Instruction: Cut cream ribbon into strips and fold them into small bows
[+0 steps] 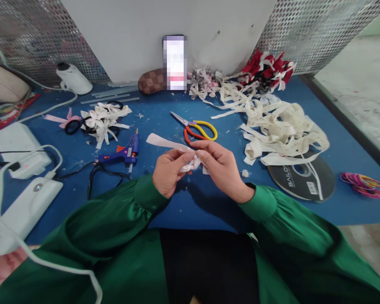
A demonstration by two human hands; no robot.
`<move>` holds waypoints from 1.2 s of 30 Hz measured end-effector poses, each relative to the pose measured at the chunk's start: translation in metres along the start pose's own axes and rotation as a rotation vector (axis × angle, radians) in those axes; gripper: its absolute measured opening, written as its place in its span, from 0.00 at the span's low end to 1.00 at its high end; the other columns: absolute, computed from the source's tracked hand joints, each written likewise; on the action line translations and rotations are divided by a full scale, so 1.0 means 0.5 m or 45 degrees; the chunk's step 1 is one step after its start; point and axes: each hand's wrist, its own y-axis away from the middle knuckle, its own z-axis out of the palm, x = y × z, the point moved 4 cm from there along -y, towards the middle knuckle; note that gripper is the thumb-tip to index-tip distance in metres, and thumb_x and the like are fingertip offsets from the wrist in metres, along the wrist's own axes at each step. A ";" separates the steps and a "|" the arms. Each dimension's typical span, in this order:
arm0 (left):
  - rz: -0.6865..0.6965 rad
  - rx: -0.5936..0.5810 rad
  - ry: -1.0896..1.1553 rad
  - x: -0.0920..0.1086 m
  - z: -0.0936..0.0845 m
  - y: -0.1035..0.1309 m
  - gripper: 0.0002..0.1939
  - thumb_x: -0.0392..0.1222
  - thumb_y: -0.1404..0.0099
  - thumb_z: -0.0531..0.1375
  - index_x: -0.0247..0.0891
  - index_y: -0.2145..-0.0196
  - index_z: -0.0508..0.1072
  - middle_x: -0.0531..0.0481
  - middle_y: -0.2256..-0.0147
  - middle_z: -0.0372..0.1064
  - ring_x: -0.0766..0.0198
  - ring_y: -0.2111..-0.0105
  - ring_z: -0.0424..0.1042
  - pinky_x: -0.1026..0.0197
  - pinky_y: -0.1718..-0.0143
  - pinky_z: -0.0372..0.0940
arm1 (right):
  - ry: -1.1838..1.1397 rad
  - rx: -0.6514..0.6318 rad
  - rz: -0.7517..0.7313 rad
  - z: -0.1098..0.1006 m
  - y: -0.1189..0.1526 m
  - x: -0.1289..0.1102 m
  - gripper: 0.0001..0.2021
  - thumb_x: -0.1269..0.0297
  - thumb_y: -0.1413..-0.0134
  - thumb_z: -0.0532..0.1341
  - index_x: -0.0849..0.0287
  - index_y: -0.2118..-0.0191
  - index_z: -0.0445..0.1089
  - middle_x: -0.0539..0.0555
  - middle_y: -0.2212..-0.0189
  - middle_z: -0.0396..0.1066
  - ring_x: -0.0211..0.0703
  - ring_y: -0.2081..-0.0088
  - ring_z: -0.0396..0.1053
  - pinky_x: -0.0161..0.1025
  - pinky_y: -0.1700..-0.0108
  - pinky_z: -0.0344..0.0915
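A white ribbon [164,141] is pinched between both my hands, folded or looped where the fingers meet, with one flat tail sticking out to the left. My left hand [169,171] grips the looped part from the left, thumb on top. From the right, my right hand [220,166] closes on the same piece with thumb and fingers. Exactly how the loops are formed is partly hidden by the fingers. Just beyond the hands lie scissors [198,128] with one yellow and one orange handle, blades pointing away to the left. A blue glue gun [126,152] rests left of my left hand.
White bows on black hair ties [104,120] lie back left. Long cream ribbon [285,126] is heaped at right, partly over a black spool [300,177]. A phone [175,63] leans at the back. White power strips [25,215] and cables lie left; coloured hair ties [361,183] far right.
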 end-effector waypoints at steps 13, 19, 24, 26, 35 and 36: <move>0.199 0.131 0.057 0.014 -0.018 -0.012 0.13 0.45 0.47 0.73 0.36 0.69 0.77 0.55 0.77 0.71 0.73 0.82 0.66 0.69 0.81 0.60 | 0.385 0.064 -0.165 0.006 0.021 -0.007 0.08 0.60 0.42 0.66 0.55 0.67 0.67 0.41 0.82 0.55 0.32 0.79 0.51 0.35 0.75 0.50; 0.241 0.051 -0.008 0.011 -0.011 -0.007 0.15 0.51 0.42 0.71 0.38 0.68 0.75 0.55 0.77 0.70 0.72 0.82 0.65 0.69 0.85 0.53 | 0.474 0.048 -0.242 0.007 0.028 -0.010 0.05 0.63 0.40 0.64 0.56 0.67 0.71 0.42 0.82 0.57 0.32 0.80 0.52 0.34 0.75 0.50; 0.217 -0.056 -0.012 0.000 -0.006 -0.004 0.19 0.57 0.41 0.69 0.37 0.67 0.76 0.56 0.80 0.66 0.73 0.83 0.62 0.69 0.85 0.51 | 0.548 0.084 -0.276 0.004 0.028 -0.008 0.05 0.63 0.39 0.63 0.56 0.67 0.73 0.44 0.80 0.63 0.32 0.80 0.53 0.34 0.75 0.52; 0.214 -0.073 -0.020 -0.004 -0.005 -0.005 0.18 0.55 0.43 0.71 0.36 0.67 0.77 0.56 0.80 0.66 0.74 0.84 0.59 0.69 0.84 0.52 | 0.572 0.092 -0.295 0.003 0.028 -0.008 0.06 0.64 0.39 0.62 0.56 0.67 0.73 0.44 0.79 0.65 0.32 0.80 0.53 0.34 0.74 0.52; 0.133 0.050 0.117 0.011 -0.005 -0.002 0.18 0.51 0.47 0.73 0.36 0.73 0.74 0.56 0.80 0.66 0.75 0.84 0.59 0.70 0.85 0.52 | 0.729 0.046 -0.371 0.010 0.031 -0.010 0.05 0.61 0.38 0.63 0.56 0.60 0.72 0.43 0.81 0.61 0.34 0.81 0.54 0.34 0.74 0.52; 0.116 0.047 0.145 0.013 -0.005 -0.003 0.17 0.50 0.46 0.73 0.35 0.74 0.73 0.57 0.81 0.64 0.76 0.85 0.58 0.71 0.85 0.51 | 0.721 0.044 -0.356 0.010 0.031 -0.010 0.05 0.61 0.38 0.64 0.57 0.60 0.71 0.43 0.81 0.61 0.34 0.81 0.54 0.34 0.75 0.52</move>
